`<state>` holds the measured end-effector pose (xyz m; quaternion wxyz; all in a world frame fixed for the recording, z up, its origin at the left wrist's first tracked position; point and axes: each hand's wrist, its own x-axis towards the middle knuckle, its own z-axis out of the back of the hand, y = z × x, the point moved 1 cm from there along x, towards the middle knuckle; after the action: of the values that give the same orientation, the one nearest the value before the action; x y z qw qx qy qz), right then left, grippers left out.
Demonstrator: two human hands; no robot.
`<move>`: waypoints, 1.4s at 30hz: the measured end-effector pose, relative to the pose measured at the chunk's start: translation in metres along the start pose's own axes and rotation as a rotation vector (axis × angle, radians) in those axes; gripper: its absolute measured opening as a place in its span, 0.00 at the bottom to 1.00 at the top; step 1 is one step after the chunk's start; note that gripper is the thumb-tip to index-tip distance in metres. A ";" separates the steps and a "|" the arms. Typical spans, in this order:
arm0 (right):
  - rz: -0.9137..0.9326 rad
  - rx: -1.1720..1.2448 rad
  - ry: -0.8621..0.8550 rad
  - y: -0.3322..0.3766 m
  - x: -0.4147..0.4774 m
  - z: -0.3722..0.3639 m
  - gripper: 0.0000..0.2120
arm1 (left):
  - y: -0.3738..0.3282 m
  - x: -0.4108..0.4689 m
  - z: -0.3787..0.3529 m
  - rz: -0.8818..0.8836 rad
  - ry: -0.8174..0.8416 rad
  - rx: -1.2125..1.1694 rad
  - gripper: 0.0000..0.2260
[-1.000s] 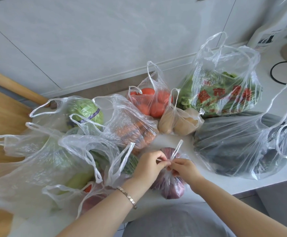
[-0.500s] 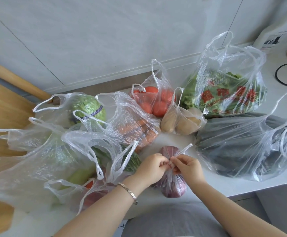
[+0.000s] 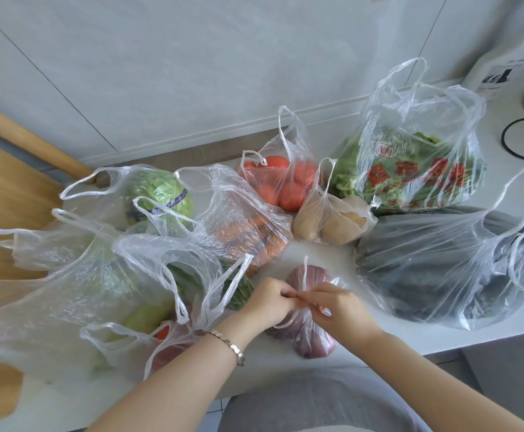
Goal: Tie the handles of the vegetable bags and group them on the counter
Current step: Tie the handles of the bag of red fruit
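Observation:
A small clear bag of purple onions (image 3: 309,341) lies on the white counter (image 3: 410,341) near its front edge. My left hand (image 3: 268,302) and my right hand (image 3: 337,304) meet over it, each pinching a twisted handle of that bag. One handle end sticks up between the hands. Around it lie other clear bags with loose handles: tomatoes (image 3: 281,185), potatoes (image 3: 329,224), carrots (image 3: 248,235), cabbage (image 3: 160,199), printed bag of greens (image 3: 416,169), dark cucumbers (image 3: 435,269).
Large crumpled bags with green vegetables (image 3: 82,291) crowd the left. A wooden board (image 3: 1,194) lies far left. A white appliance (image 3: 497,73) and a black cable (image 3: 516,141) sit at the back right. The wall runs close behind the bags.
Both hands have shifted slightly toward me over the onion bag, and the free handle end has swung from pointing right to standing upright.

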<state>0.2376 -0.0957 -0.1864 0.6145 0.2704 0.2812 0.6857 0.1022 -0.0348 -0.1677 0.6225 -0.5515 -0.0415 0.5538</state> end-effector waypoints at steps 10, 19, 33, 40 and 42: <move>-0.016 -0.076 0.128 -0.001 0.018 -0.001 0.05 | 0.003 -0.007 -0.006 -0.094 -0.119 0.097 0.07; -0.351 0.140 0.065 0.005 0.008 0.006 0.03 | 0.006 -0.010 -0.011 -0.216 -0.203 0.129 0.06; -0.317 0.324 0.164 -0.006 0.007 0.017 0.07 | 0.009 -0.004 -0.016 -0.093 -0.102 0.035 0.09; 0.051 -0.213 0.022 -0.012 0.002 0.002 0.13 | 0.004 -0.005 -0.007 0.048 -0.014 0.024 0.08; 0.115 -0.364 0.037 -0.008 0.001 0.005 0.13 | 0.003 -0.006 -0.006 0.002 -0.062 0.165 0.08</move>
<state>0.2469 -0.0936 -0.1884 0.6078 0.1580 0.1477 0.7641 0.1021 -0.0442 -0.1689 0.6637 -0.4808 -0.0143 0.5728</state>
